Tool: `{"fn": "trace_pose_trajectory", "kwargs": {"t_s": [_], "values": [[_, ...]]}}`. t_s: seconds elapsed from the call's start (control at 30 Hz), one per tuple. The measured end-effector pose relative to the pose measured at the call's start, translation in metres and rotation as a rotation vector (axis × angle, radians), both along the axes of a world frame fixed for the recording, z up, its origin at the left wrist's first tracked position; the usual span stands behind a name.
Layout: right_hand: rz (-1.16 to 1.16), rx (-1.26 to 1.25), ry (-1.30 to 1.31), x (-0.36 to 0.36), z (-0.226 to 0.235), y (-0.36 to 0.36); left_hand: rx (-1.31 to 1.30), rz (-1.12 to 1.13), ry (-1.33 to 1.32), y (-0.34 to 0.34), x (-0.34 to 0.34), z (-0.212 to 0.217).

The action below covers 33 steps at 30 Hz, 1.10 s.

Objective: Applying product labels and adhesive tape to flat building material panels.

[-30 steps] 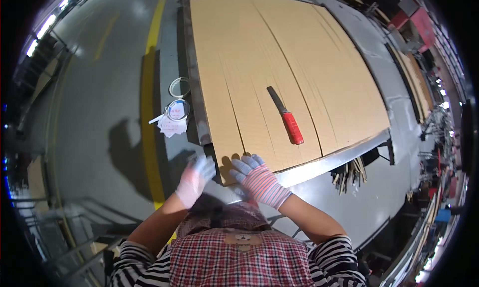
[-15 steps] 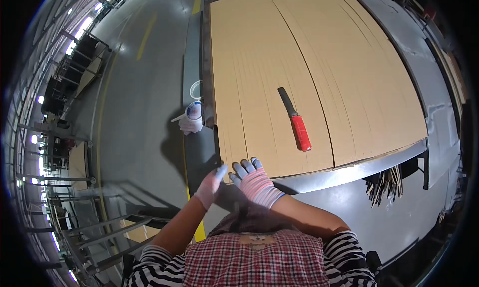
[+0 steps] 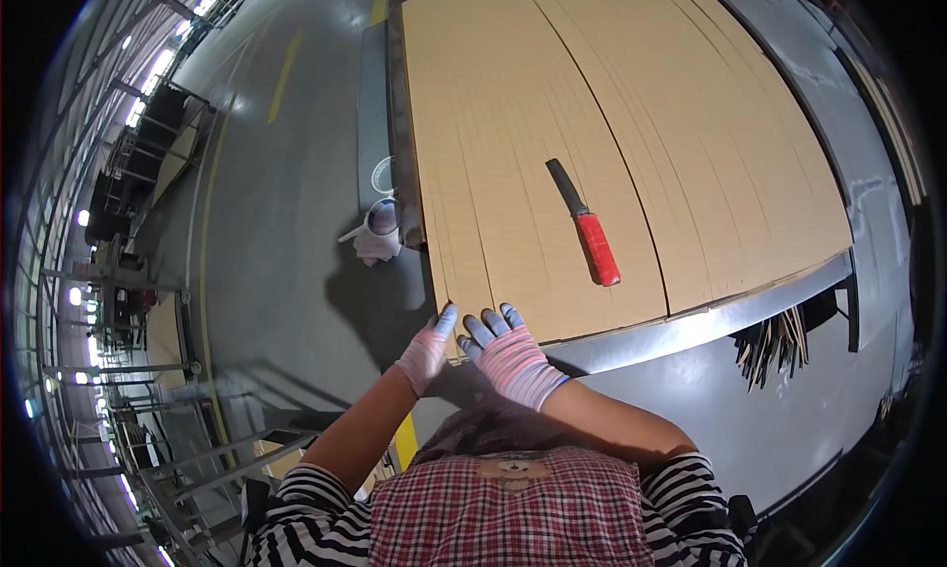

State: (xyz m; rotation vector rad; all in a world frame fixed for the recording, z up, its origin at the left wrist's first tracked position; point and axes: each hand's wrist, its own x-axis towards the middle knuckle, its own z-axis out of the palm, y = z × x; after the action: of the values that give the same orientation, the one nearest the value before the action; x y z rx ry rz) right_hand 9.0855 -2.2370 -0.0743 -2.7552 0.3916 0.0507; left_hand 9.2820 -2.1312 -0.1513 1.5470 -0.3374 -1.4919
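Observation:
Large brown cardboard sheets [image 3: 602,104] lie flat in a stack on a metal table [image 3: 691,325]. Both my hands wear striped pink-and-white gloves with blue-grey fingertips. My left hand [image 3: 426,350] touches the near left corner of the cardboard, its fingers along the edge. My right hand [image 3: 508,355] rests beside it with fingers spread, fingertips on the near edge of the sheets. A knife with a red handle and black blade [image 3: 586,224] lies on the cardboard, apart from both hands.
A roll of tape [image 3: 381,176] and a white cup with a rag [image 3: 378,234] sit on the narrow ledge left of the cardboard. Yellow lines mark the grey floor [image 3: 276,222]. Metal racks stand far left. Thin strips [image 3: 774,340] hang under the table at right.
The view has swung left, so table and knife sit further right in the picture. Both hands stay together at the cardboard's near left corner, fingers still on its edge.

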Motion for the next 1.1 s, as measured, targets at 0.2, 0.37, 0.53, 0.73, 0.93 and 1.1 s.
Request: {"fn": "trace_pose_trajectory", "kwargs": {"t_s": [0.2, 0.37, 0.53, 0.73, 0.93, 1.1], "values": [[-0.121, 0.140, -0.061, -0.004, 0.010, -0.003, 0.023, -0.236, -0.061, 0.044, -0.024, 0.095], [-0.606, 1.201, -0.470, 0.051, 0.071, 0.037, -0.066, -0.445, 0.150, 0.084, 0.003, 0.134], [-0.685, 1.128, -0.453, 0.085, 0.142, 0.055, -0.174, -0.849, 0.180, 0.070, 0.031, 0.190], [-0.371, 0.956, -0.428, -0.005, 0.270, 0.149, -0.757, -0.158, 0.377, -0.015, 0.079, 0.174], [-0.911, 0.682, -0.018, -0.156, 0.209, 0.297, -1.039, 0.030, 0.699, 0.008, 0.028, 0.291], [-1.148, 0.292, -0.475, -0.181, 0.177, 0.360, -1.076, -0.638, 0.840, 0.077, -0.158, 0.327]]}}
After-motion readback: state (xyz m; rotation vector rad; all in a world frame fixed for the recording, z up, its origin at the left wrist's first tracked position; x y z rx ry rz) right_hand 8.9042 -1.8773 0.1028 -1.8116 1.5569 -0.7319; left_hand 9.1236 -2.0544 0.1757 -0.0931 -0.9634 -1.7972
